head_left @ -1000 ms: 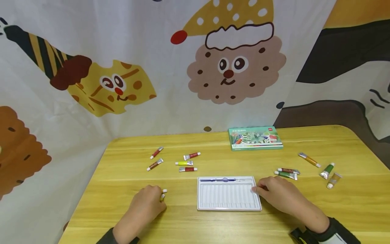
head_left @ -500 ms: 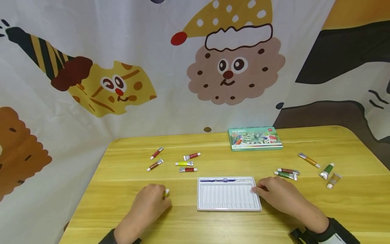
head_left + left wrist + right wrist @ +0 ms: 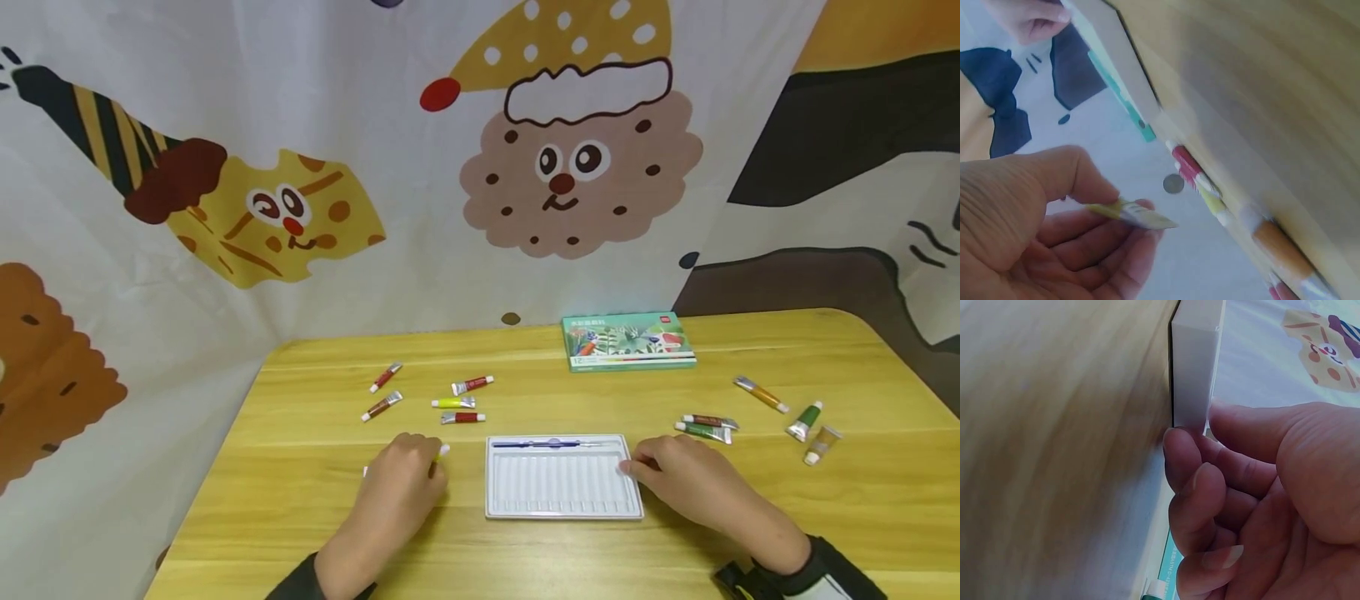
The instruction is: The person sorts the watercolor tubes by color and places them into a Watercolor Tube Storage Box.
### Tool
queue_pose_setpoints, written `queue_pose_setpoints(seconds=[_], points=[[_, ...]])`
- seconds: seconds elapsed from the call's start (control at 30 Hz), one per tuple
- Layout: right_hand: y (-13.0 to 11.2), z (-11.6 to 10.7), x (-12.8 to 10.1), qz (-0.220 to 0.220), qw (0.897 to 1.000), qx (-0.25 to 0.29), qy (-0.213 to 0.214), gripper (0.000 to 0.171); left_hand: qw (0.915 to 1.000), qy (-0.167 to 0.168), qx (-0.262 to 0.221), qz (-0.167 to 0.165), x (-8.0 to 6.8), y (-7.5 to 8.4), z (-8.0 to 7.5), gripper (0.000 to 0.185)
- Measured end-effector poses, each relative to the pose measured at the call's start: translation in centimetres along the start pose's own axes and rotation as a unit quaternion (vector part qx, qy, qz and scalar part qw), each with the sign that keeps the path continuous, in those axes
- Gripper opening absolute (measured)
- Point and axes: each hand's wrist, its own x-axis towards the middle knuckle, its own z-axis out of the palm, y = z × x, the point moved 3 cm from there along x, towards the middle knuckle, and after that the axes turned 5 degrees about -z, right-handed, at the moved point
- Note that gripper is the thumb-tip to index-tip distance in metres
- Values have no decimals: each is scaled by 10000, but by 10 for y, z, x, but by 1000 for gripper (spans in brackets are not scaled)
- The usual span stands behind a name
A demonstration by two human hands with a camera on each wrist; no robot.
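My left hand [image 3: 401, 479] pinches a small yellow paint tube [image 3: 1135, 214] between thumb and fingers, just above the table. In the head view only the tube's white cap end shows past the hand. Another white cap [image 3: 365, 472] peeks out left of that hand; the left wrist view has an orange tube [image 3: 1282, 250] lying on the table. At the middle sits a white plastic tray [image 3: 489, 477] with narrow slots and a blue paintbrush [image 3: 536, 444] in its top groove. My right hand [image 3: 686, 483] grips the tray's right edge, thumb on top and fingers at the side.
Red, yellow and brown paint tubes [image 3: 457, 403] lie behind the left hand. Several more, with a green tube [image 3: 809, 415], lie at the right. A teal paint box [image 3: 630, 342] lies at the back edge, before a printed curtain [image 3: 420, 275].
My left hand has picked up the yellow tube and moved right and slightly away, towards the tray, uncovering a white cap on its left. The right hand stays on the tray.
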Motion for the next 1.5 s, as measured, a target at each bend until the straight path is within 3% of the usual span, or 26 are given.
queue_pose_setpoints(seconds=[0.13, 0.27, 0.5, 0.6, 0.77, 0.93, 1.2, 1.33, 1.5], points=[[0, 1, 1, 70, 10000, 0, -39, 18, 9958, 463, 101, 789, 2, 8, 3, 20], [1, 1, 1, 110, 9999, 0, -50, 15, 9836, 783, 426, 1565, 6, 13, 6, 24], [1, 0, 1, 60, 10000, -25, -17, 18, 9641, 679, 603, 2497, 9, 21, 10, 21], [0, -1, 1, 85, 10000, 34, -40, 17, 9484, 560, 793, 3018, 9, 25, 11, 19], [0, -2, 1, 165, 9997, 136, -106, 14, 9086, 327, 1562, 3860, 6, 32, 16, 19], [1, -1, 1, 161, 9997, 138, -115, 14, 8855, -70, 2054, 4167, 2, 36, 26, 13], [1, -1, 1, 194, 9997, 112, -133, 15, 8526, -116, 2539, 4565, -1, 40, 39, 9], [0, -1, 2, 213, 9997, 89, -127, 15, 8437, -181, 2678, 4649, -2, 41, 43, 7], [0, -1, 1, 201, 9997, 49, -112, 15, 8458, -249, 2704, 4592, -2, 41, 46, 7]])
